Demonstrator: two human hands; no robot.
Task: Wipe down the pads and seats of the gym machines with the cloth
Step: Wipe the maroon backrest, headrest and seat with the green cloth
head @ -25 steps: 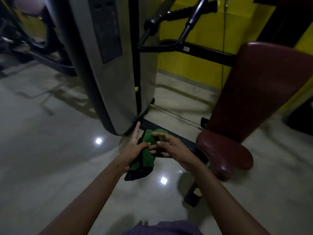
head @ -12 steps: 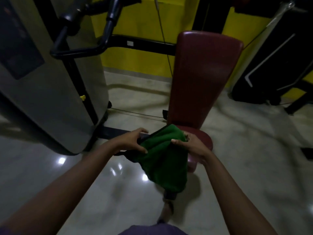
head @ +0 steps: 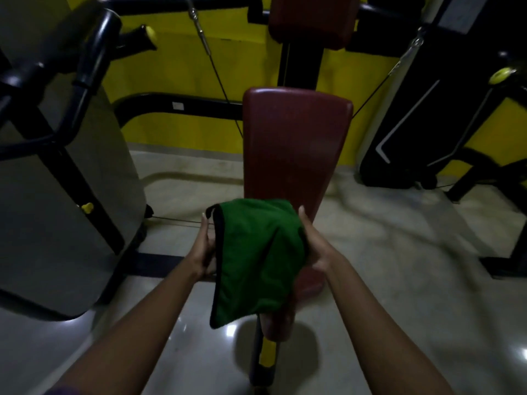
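Note:
A green cloth [head: 253, 258] with a black hem hangs between my two hands, in front of a dark red gym machine. My left hand [head: 204, 246] holds the cloth's left edge, its fingers pointing up along the hem. My right hand [head: 313, 246] grips the cloth's right side, with folds bunched under the palm. Behind the cloth rises the dark red back pad [head: 296, 149]. The dark red seat [head: 309, 283] shows below and right of the cloth, mostly hidden by it. A smaller red head pad [head: 312, 21] sits at the top.
A grey weight-stack housing [head: 65, 212] with black handle bars [head: 85, 67] stands to the left. Cables [head: 216, 69] run along the yellow wall. Another black machine [head: 427, 132] is at the right. The glossy floor [head: 399, 280] shows on both sides of the seat post [head: 266, 357].
The view has swung right and closer, so the red pad now stands straight ahead. The cloth went from bunched to spread out between my hands and is held higher.

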